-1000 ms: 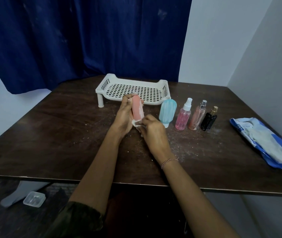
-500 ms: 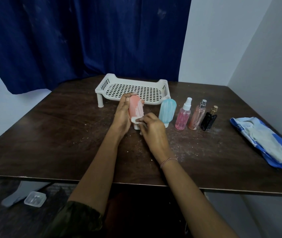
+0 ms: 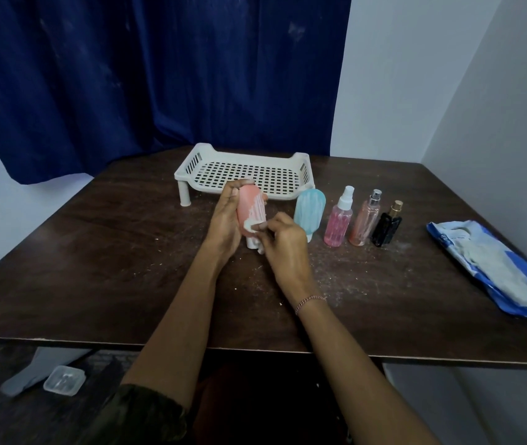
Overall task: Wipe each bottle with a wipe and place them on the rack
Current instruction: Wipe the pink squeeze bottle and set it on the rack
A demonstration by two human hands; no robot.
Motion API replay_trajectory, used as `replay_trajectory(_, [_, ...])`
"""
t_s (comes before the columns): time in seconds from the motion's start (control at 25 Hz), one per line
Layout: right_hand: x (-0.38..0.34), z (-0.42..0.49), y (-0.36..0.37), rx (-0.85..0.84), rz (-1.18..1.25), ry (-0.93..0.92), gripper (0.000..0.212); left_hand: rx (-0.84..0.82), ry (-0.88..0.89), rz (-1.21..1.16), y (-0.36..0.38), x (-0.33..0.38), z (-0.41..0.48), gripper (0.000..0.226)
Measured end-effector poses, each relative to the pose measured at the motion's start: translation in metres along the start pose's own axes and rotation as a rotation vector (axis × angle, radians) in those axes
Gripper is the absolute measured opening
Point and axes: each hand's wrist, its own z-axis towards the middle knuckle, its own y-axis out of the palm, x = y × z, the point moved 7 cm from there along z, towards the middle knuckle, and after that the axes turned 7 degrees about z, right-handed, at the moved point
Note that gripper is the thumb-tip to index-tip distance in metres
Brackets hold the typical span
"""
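Perforated white plastic rack on a dusty, dark wooden table.

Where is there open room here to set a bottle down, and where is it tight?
The rack has a bare grid floor. The table is free left of the left hand and between the black bottle and the wipes pack. Tight: the row from blue bottle to black bottle, with the right hand and pink bottle beside it.

A plain home room: dark wooden bench in a white-walled corner, navy curtain hanging at 11 o'clock, toiletry bottles at 1 o'clock.
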Motion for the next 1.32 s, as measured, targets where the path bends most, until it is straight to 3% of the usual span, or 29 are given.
replay_trajectory(0.16, [0.01,0.001,-0.014,0.134,0.0,0.09,0.011,-0.003,0.001,-0.017,0.004,0.002,-0.004,0.028])
replay_trajectory(0.44, [-0.006,-0.002,0.0,0.034,-0.041,-0.077,0.013,0.018,-0.039,-0.041,0.0,0.0,-0.003,0.028])
replay_trajectory(0.6, [0.004,0.001,-0.013,0.151,0.04,0.044,0.012,0.008,-0.001,-0.041,0.003,0.002,-0.003,0.029])
replay_trajectory(0.88, [-0.015,-0.003,0.008,-0.009,-0.075,-0.156,0.013,0.013,-0.022,-0.046,0.003,0.0,-0.002,0.027])
replay_trajectory(1.12, [-0.009,0.004,-0.01,0.166,0.024,-0.041,0.015,-0.04,0.028,-0.053,0.005,-0.001,-0.001,0.026])
replay_trajectory(1.32, [-0.023,0.001,0.004,0.016,-0.093,-0.197,0.016,0.014,0.04,0.022,0.001,-0.002,0.0,0.025])
